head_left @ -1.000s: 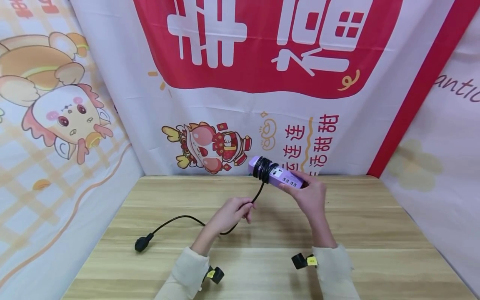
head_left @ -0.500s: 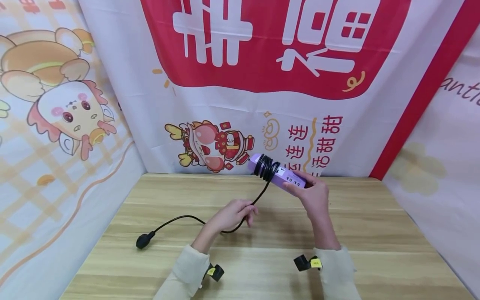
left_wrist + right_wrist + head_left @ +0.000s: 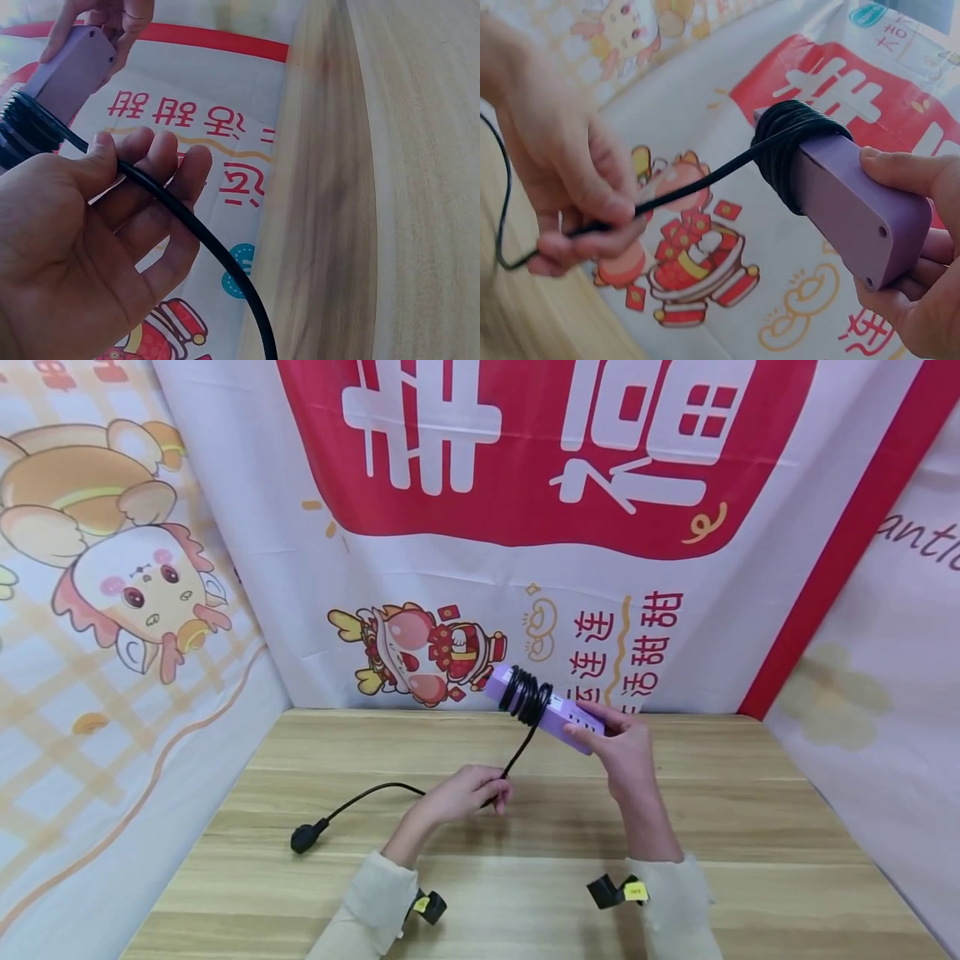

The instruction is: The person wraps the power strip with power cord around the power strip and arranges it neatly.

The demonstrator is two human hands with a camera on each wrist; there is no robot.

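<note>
A purple power strip (image 3: 566,720) with sockets and USB ports is held tilted above the far part of the table. My right hand (image 3: 626,747) grips its right end, thumb on one side and fingers on the other. Several turns of black cord (image 3: 780,150) are wrapped round the strip's other end. From the coil the cord runs down to my left hand (image 3: 472,789), which pinches it between thumb and fingers, as the left wrist view shows (image 3: 112,169). Beyond the hand, the cord continues left to a black plug (image 3: 306,837) on the table.
The wooden table (image 3: 750,810) ends at a white and red printed cloth (image 3: 450,568) hanging at the back. More printed cloth (image 3: 135,693) lines the left and right sides. A small black device (image 3: 431,906) is worn at each wrist.
The plug has slid a little to the right as cord was drawn along. The strip has swung slightly in my right hand, and the left hand still holds the cord.
</note>
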